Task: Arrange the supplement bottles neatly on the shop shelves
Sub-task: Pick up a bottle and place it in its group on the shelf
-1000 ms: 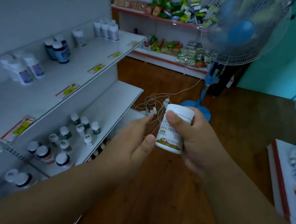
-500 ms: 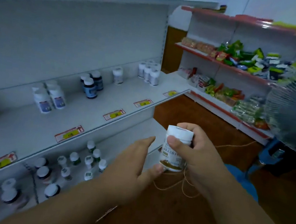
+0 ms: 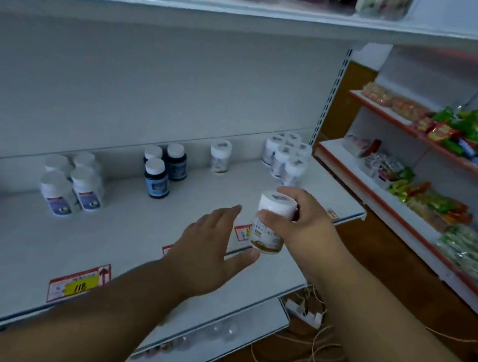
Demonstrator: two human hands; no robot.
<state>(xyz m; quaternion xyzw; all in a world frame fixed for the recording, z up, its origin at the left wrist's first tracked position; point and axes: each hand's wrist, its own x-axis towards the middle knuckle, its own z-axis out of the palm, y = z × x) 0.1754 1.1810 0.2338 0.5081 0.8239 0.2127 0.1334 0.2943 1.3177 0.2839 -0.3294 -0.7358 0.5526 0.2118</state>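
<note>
Raised over the shelf (image 3: 25, 244), right hand (image 3: 308, 223) grips one bottle (image 3: 270, 224); left hand (image 3: 209, 256) spread.

View swings up and left off the floor and fan onto the white shelf (image 3: 133, 236), now filling the frame. The right hand (image 3: 305, 223) carries the white bottle (image 3: 270, 224) up from over the floor to above the shelf's front edge. The left hand (image 3: 209, 256) comes away from the bottle, fingers spread over the shelf.
</note>
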